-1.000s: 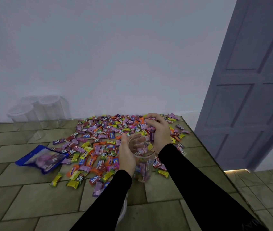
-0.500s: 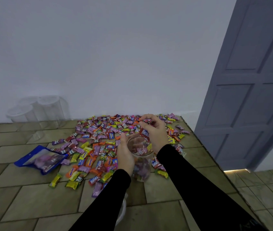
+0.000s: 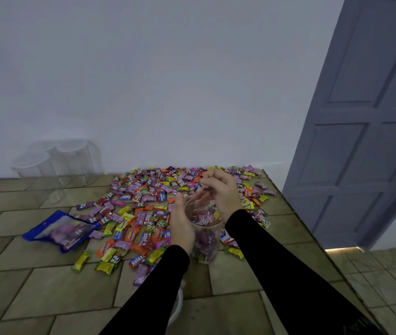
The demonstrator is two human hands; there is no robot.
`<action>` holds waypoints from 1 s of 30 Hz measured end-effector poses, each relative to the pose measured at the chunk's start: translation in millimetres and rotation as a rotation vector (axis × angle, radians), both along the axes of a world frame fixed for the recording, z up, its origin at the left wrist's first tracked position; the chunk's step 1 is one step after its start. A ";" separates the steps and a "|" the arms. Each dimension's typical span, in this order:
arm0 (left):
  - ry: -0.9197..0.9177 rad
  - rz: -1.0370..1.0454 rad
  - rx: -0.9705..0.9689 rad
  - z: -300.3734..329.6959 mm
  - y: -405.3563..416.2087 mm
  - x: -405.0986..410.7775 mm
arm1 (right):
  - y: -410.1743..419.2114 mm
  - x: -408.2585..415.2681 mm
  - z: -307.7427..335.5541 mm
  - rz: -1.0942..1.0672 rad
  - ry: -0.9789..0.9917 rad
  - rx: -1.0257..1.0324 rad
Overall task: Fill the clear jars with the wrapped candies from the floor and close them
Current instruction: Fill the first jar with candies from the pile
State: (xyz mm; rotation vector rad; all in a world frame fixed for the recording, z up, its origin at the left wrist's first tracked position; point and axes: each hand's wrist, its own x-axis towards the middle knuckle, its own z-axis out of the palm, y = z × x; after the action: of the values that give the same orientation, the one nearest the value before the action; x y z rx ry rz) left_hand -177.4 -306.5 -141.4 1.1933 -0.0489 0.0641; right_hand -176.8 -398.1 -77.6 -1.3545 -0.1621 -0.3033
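Observation:
A clear jar (image 3: pixel 207 240) stands on the tiled floor, partly filled with wrapped candies. My left hand (image 3: pixel 182 223) grips its left side near the rim. My right hand (image 3: pixel 223 192) hovers over the jar's open mouth with its fingers curled, pinching a few wrapped candies at the fingertips. A wide pile of colourful wrapped candies (image 3: pixel 148 201) covers the floor behind and to the left of the jar. Three empty clear jars (image 3: pixel 54 163) stand against the wall at the far left.
A blue candy bag (image 3: pixel 59 229) lies on the floor to the left of the pile. A clear lid (image 3: pixel 177 308) shows under my left forearm. A grey door (image 3: pixel 361 117) stands to the right, where the tiled platform's edge drops to a lower floor.
My right hand has lifted candies off the pile and drawn back over the jar's mouth. My left hand has kept its hold on the jar.

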 end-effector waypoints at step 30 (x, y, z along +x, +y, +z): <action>-0.167 -0.015 0.595 80.7 4.5 -0.7 | -81.9 9.0 -28.5 -0.203 0.104 -0.151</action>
State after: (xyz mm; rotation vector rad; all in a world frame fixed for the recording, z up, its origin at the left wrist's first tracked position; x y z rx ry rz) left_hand -178.1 -301.9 -60.8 1.7795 -0.2363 0.1426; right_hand -167.8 -479.9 -106.1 -1.5366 0.0408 -0.3958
